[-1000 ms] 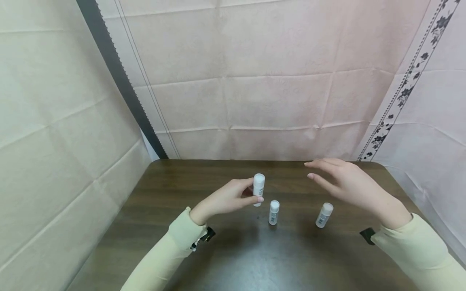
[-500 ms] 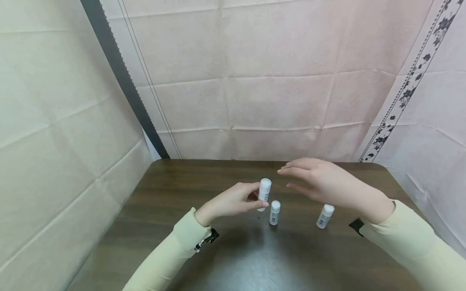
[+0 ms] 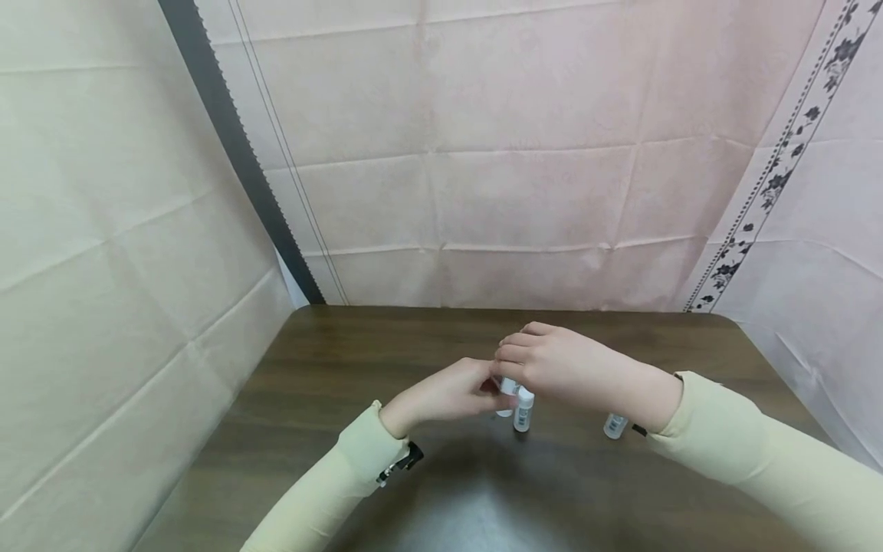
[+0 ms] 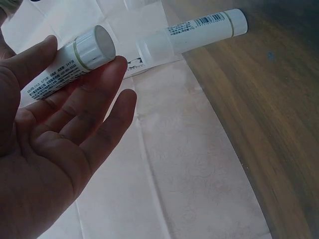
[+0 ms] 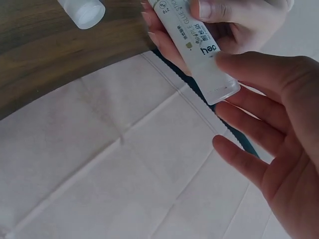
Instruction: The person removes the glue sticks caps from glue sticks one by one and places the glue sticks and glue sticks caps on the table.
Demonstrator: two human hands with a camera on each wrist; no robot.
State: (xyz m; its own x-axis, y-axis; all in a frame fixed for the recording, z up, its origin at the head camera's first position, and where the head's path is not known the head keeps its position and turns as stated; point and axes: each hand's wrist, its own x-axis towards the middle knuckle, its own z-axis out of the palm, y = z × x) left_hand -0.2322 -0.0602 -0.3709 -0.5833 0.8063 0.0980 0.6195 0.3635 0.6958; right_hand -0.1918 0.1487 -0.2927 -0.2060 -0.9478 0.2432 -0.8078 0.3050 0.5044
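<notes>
My left hand (image 3: 448,391) holds a white glue stick (image 4: 62,69) between thumb and fingers, above the dark wooden table. Over its top comes my right hand (image 3: 562,364), its fingers hiding much of the stick in the head view. In the right wrist view, the right thumb lies on the clear cap end (image 5: 217,84) and a finger passes behind it, pinching it. Printing on the label (image 5: 192,35) shows there. A second glue stick (image 3: 523,410) stands upright just beside the hands. Partly behind the right wrist is a third glue stick (image 3: 614,426).
The brown wooden table (image 3: 331,360) ends at a pale cloth (image 3: 524,192) hanging behind it. More pale cloth (image 3: 124,307) hangs at the left, and another cloth with a floral border (image 3: 776,184) at the right.
My right hand has moved left and down from over the table's right side to the held glue stick. The left hand has shifted slightly right and down with its stick.
</notes>
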